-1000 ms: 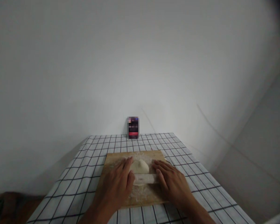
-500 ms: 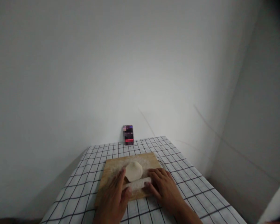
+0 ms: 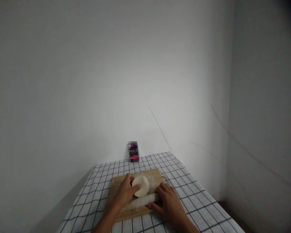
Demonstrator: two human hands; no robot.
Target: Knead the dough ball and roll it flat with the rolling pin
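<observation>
A pale round dough wrapper [image 3: 142,186] is on the wooden board [image 3: 118,184], which is dusted with flour. My left hand [image 3: 128,191] pinches the wrapper's left edge, thumb on top and fingers curled behind it. Just on the near side of the wrapper lies a floury rolling pin [image 3: 142,200], across the board. My right hand [image 3: 169,203] grips the pin's right end between thumb and fingers. The pin's left end has no hand on it.
A table [image 3: 87,197] covered in a black-and-white checked cloth carries the board. A dark blurred upright object [image 3: 133,152] leans against the white wall [image 3: 111,97] at the table's back edge. Another wall [image 3: 262,113] stands to the right.
My left hand has left the rolling pin and taken hold of the dough wrapper's left edge. The right hand stays on the pin. The view has tilted up slightly.
</observation>
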